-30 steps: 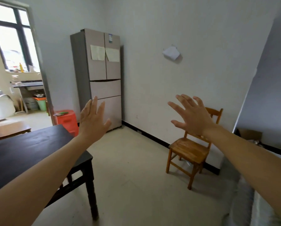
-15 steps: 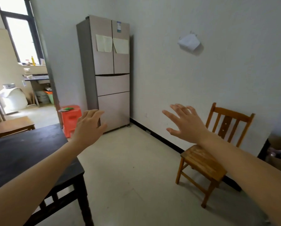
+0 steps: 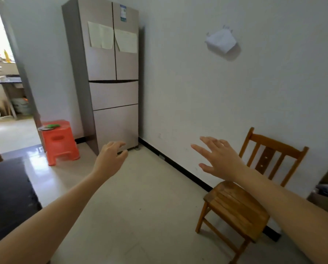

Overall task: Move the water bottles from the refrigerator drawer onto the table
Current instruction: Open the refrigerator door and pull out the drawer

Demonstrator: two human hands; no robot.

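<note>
Two hands yours, both empty: left hand loosely curled, right hand fingers spread; refrigerator ahead (drawers closed); dark table at left.

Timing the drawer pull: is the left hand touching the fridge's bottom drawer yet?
Apart. Head view: the left hand only overlaps the bottom drawer in the image; the fridge stands farther off across the floor, and the hand is open in mid-air.

Head-worn wide view, angled forward-down, refrigerator well ahead, edges seemingly warped
</note>
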